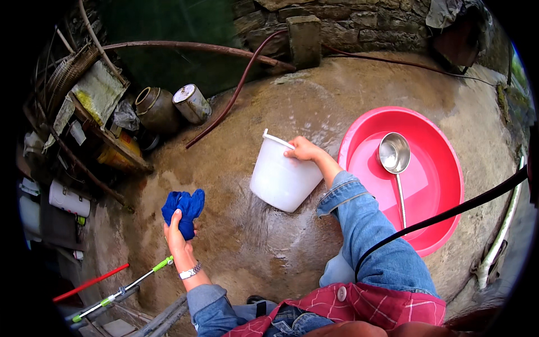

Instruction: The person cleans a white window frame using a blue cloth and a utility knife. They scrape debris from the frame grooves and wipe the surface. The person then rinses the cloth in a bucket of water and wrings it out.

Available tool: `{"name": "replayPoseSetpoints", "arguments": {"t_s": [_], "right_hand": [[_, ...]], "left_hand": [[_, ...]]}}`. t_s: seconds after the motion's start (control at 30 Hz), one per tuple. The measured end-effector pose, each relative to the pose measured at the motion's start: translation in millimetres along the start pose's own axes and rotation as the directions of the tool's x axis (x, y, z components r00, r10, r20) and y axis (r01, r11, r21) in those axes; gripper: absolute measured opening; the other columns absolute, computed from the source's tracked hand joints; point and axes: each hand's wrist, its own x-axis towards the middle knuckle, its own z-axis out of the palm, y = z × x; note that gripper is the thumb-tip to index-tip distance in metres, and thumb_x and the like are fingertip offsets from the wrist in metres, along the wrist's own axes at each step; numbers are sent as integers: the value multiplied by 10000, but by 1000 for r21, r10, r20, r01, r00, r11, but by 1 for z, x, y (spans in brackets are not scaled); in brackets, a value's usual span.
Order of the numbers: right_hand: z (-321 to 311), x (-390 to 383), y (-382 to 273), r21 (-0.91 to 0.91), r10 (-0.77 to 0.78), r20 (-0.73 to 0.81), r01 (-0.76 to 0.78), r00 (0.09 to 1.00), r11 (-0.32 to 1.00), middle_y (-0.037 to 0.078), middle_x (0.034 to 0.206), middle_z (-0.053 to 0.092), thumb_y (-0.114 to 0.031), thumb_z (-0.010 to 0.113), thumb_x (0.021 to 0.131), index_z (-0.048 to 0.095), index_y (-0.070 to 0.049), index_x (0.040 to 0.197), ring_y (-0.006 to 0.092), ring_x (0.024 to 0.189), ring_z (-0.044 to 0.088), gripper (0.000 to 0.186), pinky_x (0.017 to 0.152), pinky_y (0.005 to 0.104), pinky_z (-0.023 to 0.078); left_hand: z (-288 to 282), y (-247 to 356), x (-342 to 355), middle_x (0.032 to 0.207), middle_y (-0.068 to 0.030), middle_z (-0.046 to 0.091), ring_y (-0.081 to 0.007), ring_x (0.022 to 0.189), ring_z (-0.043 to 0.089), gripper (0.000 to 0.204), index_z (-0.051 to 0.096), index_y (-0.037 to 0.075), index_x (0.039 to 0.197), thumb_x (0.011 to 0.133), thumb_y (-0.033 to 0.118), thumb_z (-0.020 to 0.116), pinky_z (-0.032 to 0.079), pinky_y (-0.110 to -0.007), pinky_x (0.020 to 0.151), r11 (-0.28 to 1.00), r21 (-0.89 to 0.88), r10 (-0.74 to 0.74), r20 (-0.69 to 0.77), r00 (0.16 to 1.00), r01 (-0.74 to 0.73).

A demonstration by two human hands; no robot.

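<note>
Blue crumpled cloth (183,206), white plastic bucket (282,176)

This is an outdoor washing yard beside a rural house. The ground is a wet concrete floor (264,241), bounded at its far edge by a rough stone wall (359,22). A red basin (443,168) of water with a metal ladle (394,154) sits toward the right edge. Hoses (236,90) trail across the floor. At the left edge lie clutter: an old clay pot (154,106), a tin can (191,102), baskets (67,73) and mop handles (120,289).
</note>
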Motion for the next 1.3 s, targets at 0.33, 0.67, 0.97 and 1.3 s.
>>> {"name": "replayPoseSetpoints", "arguments": {"t_s": [0.33,0.67,0.97,1.3], "right_hand": [[-35,-2,51,472,99,-480,161,872,867,48,687,608,-149,619,847,609,11,886,126,541,566,164,485,281,474],[-58,8,63,742,226,-629,490,744,457,103,825,606,-176,539,906,543,18,1056,196,660,585,246,607,338,510],[-60,-7,11,664,30,-565,433,825,610,88,809,614,-166,557,904,553,3,996,175,657,593,193,576,315,505],[70,-17,-29,-632,-431,45,360,901,686,181,742,635,-184,558,816,620,-82,842,372,718,621,122,636,471,482]], "left_hand": [[13,-5,3,813,-143,624,-241,493,586,485,470,22,1082,750,278,712,424,-282,370,1000,-22,6,89,996,-4],[7,-12,11,829,-106,645,-205,499,580,392,560,42,1045,791,316,679,421,-258,363,999,27,20,32,999,-21],[4,-2,7,863,-118,648,-215,570,594,408,568,25,1069,798,311,676,442,-272,437,1000,-16,0,90,996,1],[7,4,-2,917,-130,651,-211,556,599,438,551,13,1122,810,300,662,444,-261,419,998,-48,38,46,998,-36]]}}
